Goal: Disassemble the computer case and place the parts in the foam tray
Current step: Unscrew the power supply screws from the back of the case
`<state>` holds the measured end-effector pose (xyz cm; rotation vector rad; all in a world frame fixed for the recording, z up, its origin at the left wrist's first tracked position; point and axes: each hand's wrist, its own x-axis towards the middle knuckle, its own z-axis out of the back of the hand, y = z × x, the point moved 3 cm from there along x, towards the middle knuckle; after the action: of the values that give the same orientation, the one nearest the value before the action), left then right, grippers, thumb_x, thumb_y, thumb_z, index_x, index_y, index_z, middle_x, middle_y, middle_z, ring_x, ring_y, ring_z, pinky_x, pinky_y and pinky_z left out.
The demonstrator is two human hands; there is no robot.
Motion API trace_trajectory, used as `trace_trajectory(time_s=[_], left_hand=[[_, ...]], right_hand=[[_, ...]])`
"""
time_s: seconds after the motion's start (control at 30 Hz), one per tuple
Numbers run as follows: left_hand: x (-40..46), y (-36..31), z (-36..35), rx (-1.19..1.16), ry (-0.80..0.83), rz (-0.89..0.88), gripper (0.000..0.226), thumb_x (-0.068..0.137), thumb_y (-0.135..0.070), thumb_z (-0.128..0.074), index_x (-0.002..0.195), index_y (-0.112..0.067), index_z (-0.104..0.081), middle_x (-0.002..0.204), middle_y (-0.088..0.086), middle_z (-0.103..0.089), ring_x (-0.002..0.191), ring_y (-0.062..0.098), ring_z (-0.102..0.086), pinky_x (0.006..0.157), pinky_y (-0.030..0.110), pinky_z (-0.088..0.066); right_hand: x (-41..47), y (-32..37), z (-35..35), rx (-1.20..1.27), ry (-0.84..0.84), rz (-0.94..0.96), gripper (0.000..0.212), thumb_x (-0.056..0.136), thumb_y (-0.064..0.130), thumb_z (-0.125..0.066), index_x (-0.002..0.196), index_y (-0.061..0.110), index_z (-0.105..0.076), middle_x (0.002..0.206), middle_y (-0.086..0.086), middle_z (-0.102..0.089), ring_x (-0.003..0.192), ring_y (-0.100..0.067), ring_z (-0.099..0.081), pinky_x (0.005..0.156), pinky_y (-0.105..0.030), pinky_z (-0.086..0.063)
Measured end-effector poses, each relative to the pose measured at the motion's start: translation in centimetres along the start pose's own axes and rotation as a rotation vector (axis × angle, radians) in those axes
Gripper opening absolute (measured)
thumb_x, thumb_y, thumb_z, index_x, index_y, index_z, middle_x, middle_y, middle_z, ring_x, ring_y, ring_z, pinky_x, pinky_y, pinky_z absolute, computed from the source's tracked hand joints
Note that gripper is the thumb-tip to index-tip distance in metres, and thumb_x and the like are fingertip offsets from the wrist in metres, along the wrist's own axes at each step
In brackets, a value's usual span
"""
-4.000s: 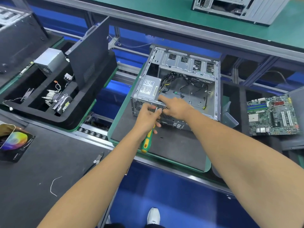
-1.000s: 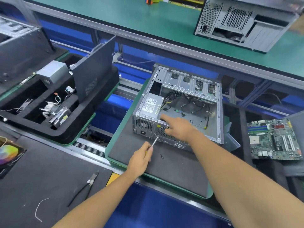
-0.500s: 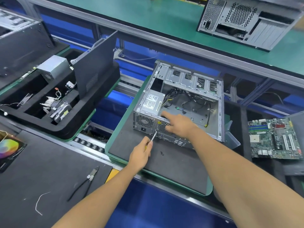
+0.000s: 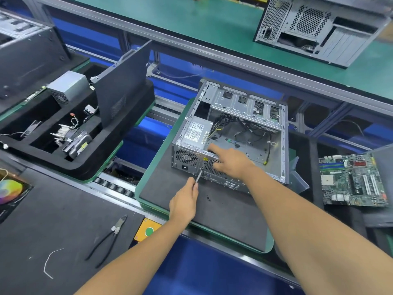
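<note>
An open silver computer case (image 4: 244, 107) lies on a black mat (image 4: 170, 188), its power supply (image 4: 196, 133) still in the near-left corner among loose cables. My left hand (image 4: 184, 202) grips a screwdriver (image 4: 199, 175) whose tip meets the case's rear panel beside the power supply. My right hand (image 4: 229, 161) rests on the rear top edge, index finger stretched toward the power supply. A small black screw (image 4: 208, 198) lies on the mat. The black foam tray (image 4: 85, 165) at left holds another power supply (image 4: 68, 87), a drive (image 4: 79, 143) and a dark side panel (image 4: 123, 96).
A green motherboard (image 4: 353, 179) lies at right. Pliers (image 4: 110, 237) and a white wire scrap (image 4: 50, 262) lie on the near-left mat beside a yellow box with a green button (image 4: 148, 231). Another case (image 4: 314, 26) stands on the far green bench.
Four seconds ago both hands were together at the case's rear top edge, screwdriver pointing down. My left hand has since drawn back and set the tip against the rear panel. A screw now lies on the mat.
</note>
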<state>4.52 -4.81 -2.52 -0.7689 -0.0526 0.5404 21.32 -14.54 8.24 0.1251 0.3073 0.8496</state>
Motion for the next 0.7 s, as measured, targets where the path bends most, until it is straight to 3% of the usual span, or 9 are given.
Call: trace_trajectory(time_s=[0.17,0.23,0.37,0.43,0.57,0.63,0.7], left_hand=[[-0.7,-1.1,-0.3,0.185,-0.083,0.008,0.026,0.111,-0.042,-0.024,0.113,-0.023,-0.041,0.093,0.000,-0.057,0.077,0.030,-0.063,0.059,0.037,-0.047],[-0.7,-1.0,-0.5,0.151,-0.081,0.005,0.023,0.111,-0.043,-0.025,0.106,-0.025,-0.039,0.089,-0.002,-0.057,0.075,0.030,-0.061,0.059,0.037,-0.045],[0.7,0.6,-0.2,-0.144,0.040,0.015,0.025,0.108,-0.046,-0.033,0.092,-0.026,-0.036,0.071,-0.002,-0.057,0.070,0.028,-0.057,0.063,0.041,-0.045],[0.9,0.6,-0.2,-0.361,0.142,0.031,0.026,0.108,-0.043,-0.039,0.089,-0.025,-0.040,0.067,0.001,-0.056,0.057,0.022,-0.050,0.057,0.039,-0.043],[0.9,0.4,-0.5,-1.001,0.464,0.312,0.024,0.108,-0.039,-0.045,0.097,-0.018,-0.050,0.067,0.004,-0.046,0.047,0.014,-0.028,0.044,0.022,-0.027],[1.3,0.7,0.2,-1.121,0.599,0.384,0.023,0.108,-0.039,-0.046,0.105,-0.016,-0.052,0.068,0.003,-0.045,0.048,0.012,-0.025,0.041,0.019,-0.025],[1.5,0.9,0.8,-1.102,0.619,0.391,0.027,0.106,-0.041,-0.052,0.110,-0.015,-0.048,0.069,0.003,-0.046,0.048,0.011,-0.026,0.040,0.019,-0.025]], right_hand=[[0.0,0.1,0.0,-0.003,-0.006,0.003,0.043,0.092,0.025,-0.058,0.126,0.037,-0.035,0.059,0.000,-0.049,0.054,-0.018,-0.048,0.050,-0.032,-0.031],[0.0,0.0,0.0,-0.004,-0.005,-0.001,0.042,0.092,0.025,-0.058,0.126,0.038,-0.035,0.059,0.000,-0.050,0.054,-0.018,-0.049,0.050,-0.032,-0.031],[0.0,0.0,-0.1,-0.008,-0.007,0.001,0.041,0.092,0.025,-0.057,0.124,0.037,-0.035,0.060,0.000,-0.049,0.055,-0.019,-0.049,0.050,-0.032,-0.030],[-0.1,0.1,-0.1,-0.009,-0.005,-0.002,0.041,0.091,0.025,-0.057,0.123,0.037,-0.035,0.060,0.000,-0.049,0.054,-0.019,-0.048,0.050,-0.033,-0.029],[-0.1,0.0,0.0,-0.014,0.000,-0.012,0.042,0.091,0.024,-0.057,0.123,0.038,-0.034,0.060,0.000,-0.048,0.054,-0.018,-0.047,0.050,-0.032,-0.027],[-0.1,0.1,0.0,-0.011,0.003,-0.013,0.043,0.091,0.024,-0.057,0.124,0.038,-0.033,0.061,-0.001,-0.049,0.055,-0.017,-0.048,0.050,-0.032,-0.027],[-0.1,0.1,0.0,-0.011,-0.001,-0.006,0.043,0.092,0.024,-0.057,0.126,0.037,-0.034,0.061,0.000,-0.049,0.055,-0.017,-0.048,0.050,-0.032,-0.027]])
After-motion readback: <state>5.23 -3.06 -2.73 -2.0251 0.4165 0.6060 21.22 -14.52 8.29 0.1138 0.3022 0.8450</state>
